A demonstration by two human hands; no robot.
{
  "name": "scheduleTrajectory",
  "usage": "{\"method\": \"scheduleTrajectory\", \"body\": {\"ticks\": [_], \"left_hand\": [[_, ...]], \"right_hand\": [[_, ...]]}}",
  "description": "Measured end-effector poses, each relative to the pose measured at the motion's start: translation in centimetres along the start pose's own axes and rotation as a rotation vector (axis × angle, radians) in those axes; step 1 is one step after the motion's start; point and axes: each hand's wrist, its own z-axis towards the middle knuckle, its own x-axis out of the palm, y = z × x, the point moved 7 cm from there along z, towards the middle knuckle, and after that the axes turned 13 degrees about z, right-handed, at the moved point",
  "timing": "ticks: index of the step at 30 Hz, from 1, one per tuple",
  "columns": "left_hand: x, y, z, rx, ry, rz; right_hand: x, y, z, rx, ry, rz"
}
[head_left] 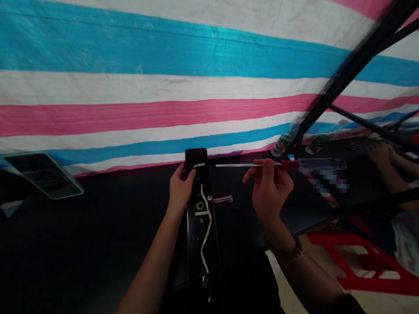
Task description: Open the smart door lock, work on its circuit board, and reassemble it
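Observation:
A long black panel (193, 231), which looks like a door lock panel, stretches from the table towards my body. Along its face runs a wavy white cable (208, 222) with a connector at the near end. A short pinkish metal bar (223, 199) juts out at the panel's right side. My left hand (180, 187) grips the panel's upper left edge, thumb on its face. To the right, my right hand (271, 189) is raised, pinching a screwdriver (314, 164) with a clear handle and red collar. Its shaft points left, the tip just short of the panel.
A phone (46, 176) leans at the left. Behind the black table (114, 226) hangs a striped sheet (147, 117). Plastic bottles (281, 144) stand by a black metal frame (353, 69). At the right are another person's hands (379, 152) and a red stool (360, 261).

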Motion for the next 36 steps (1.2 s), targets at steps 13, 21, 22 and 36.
{"method": "scheduleTrajectory", "body": {"ticks": [13, 21, 22, 36], "left_hand": [[-0.5, -1.2, -0.7, 0.086, -0.052, 0.145], [-0.3, -1.0, -0.8, 0.084, -0.044, 0.135], [-0.3, -0.9, -0.8, 0.083, -0.043, 0.135], [-0.2, -0.6, -0.7, 0.034, -0.026, -0.003]], "right_hand": [[6.5, -8.4, 6.9, -0.114, 0.352, -0.302], [6.6, -8.6, 6.8, -0.150, 0.430, -0.403], [6.7, -8.6, 6.8, -0.158, 0.436, -0.412], [10.5, -7.7, 6.6, -0.254, 0.675, -0.550]]}}
